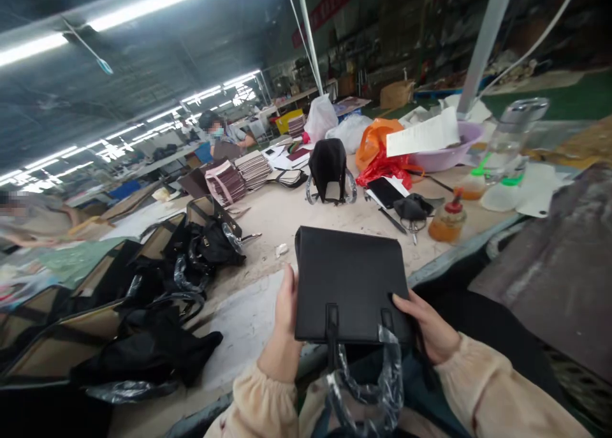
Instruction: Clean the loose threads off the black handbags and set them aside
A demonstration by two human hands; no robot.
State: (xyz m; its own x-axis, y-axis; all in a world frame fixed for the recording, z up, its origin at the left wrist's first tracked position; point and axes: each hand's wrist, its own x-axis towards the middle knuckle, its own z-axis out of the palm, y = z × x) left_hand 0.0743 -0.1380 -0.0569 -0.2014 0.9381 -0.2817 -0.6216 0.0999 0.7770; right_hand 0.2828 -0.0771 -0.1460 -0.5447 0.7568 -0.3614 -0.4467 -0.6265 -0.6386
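A black handbag [351,278] is held between the worker's two hands above the near edge of the tabletop [282,218], its flat panel tilted upward. Two handles [393,374], sleeved in clear plastic, hang from the bag's near end toward the worker's body. The left hand [285,317] grasps one side edge, with the ends of most of its fingers hidden behind the bag. The right hand [428,323] grips the opposite side, its thumb lying on the panel; its remaining fingers are largely concealed.

Just beyond the held bag, a second black bag [327,160] stands on the tabletop, plastic-wrapped handles at either side of its base. To the left, a row of black bags with tan interiors [102,282] runs along the tabletop, a white sheet [246,323] lying between them and the left hand. To the right are a phone [385,192] and a red-topped jar of amber liquid [447,221]. Farther back sit a red plastic bag [389,167], a lilac basin [461,154] and bundled maroon panels [224,183]; behind the panels, a masked co-worker [234,135] faces the tabletop.
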